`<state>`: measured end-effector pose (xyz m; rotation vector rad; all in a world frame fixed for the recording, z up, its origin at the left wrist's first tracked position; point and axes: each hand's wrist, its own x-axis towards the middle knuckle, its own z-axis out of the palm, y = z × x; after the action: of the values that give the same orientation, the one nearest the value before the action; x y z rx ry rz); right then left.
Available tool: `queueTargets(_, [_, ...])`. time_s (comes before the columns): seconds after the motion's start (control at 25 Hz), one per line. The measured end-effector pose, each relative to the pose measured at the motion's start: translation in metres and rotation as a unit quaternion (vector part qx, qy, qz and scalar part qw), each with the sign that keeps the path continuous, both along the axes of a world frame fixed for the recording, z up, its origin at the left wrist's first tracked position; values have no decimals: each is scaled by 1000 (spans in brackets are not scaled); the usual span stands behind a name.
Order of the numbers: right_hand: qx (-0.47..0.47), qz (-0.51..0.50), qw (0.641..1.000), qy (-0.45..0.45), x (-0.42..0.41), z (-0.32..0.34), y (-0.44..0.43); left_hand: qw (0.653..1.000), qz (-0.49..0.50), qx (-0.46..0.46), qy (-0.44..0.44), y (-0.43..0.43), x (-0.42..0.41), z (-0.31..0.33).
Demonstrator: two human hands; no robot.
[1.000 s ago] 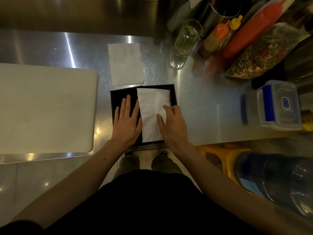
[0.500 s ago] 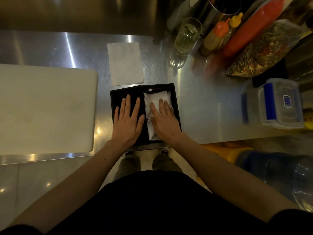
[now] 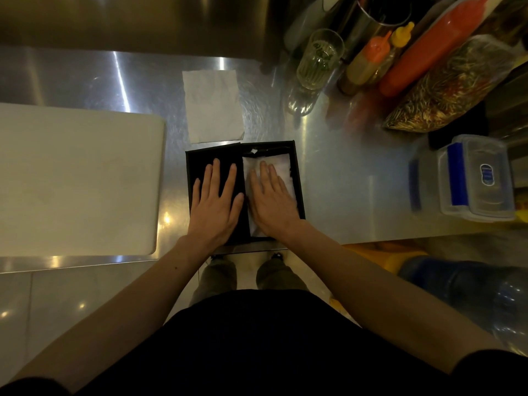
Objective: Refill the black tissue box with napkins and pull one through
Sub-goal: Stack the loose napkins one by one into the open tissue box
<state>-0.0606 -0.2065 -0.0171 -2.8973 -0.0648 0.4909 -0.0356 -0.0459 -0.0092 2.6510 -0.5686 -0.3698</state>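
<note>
commercial kitchen | steel counter (image 3: 343, 178) | sauce bottles (image 3: 368, 64) | cutting board (image 3: 77, 178)

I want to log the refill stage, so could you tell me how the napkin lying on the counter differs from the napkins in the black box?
The loose napkin lies flat and untouched on the steel counter; the napkins in the box sit in the black tissue box, pressed under the right hand. The first shows whole, the others mostly covered. Both are white.

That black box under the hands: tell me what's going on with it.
A person is refilling the square black tissue box on the steel counter. The left hand lies flat on the box's black flap, and the right hand presses white napkins down inside. One loose white napkin lies just beyond the box.
</note>
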Motion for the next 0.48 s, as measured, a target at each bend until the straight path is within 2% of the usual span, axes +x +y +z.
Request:
queueTargets(0.12, [2,-10,998,61,-1,-7,-8,1000,-3,3,-1,1,0,-1])
queueTargets(0.28, [14,-18,997,73,-2,-4,-8,1000,0,-2,0,2,-1,-3])
queueTargets(0.36, [55,-48,997,29,0,5,-7,1000,-3,-5,1,4,-1,-5])
queueTargets(0.48, [152,-103,972,-146,13,29,-11,1000,-4,-3,-1,6,0,-7])
